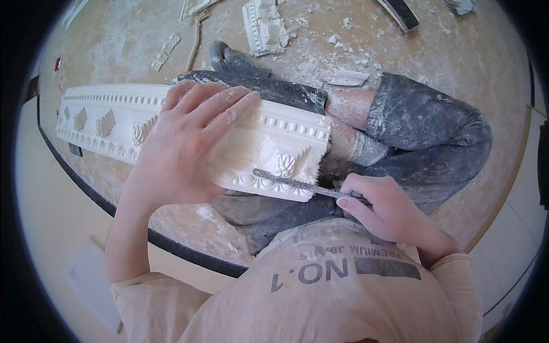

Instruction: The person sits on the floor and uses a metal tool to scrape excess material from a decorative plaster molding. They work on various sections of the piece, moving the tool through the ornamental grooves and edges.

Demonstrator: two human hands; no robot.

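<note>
A long white plaster cornice moulding [274, 141] with carved ornament lies across my lap, its rough cut end towards the right. My left hand [184, 137] spreads over the middle of the moulding, thumb at its near edge and fingers on its far side, gripping it. In my right hand [379, 208] is a narrow, dusty metal blade tool [296, 183], held at its right end. Its blade lies over the egg-pattern border beside the rough end, just below a raised leaf ornament. Whether the tool has teeth cannot be told.
My crossed legs [429, 124] in dusty dark trousers are beneath and beside the moulding. Beyond them lie a broken cornice piece [263, 28], plaster crumbs, a small ornamental strip [166, 52], a plaster shard [346, 78] and a dark-faced block [401, 15]. A black edge strip [193, 255] curves along the board's near side.
</note>
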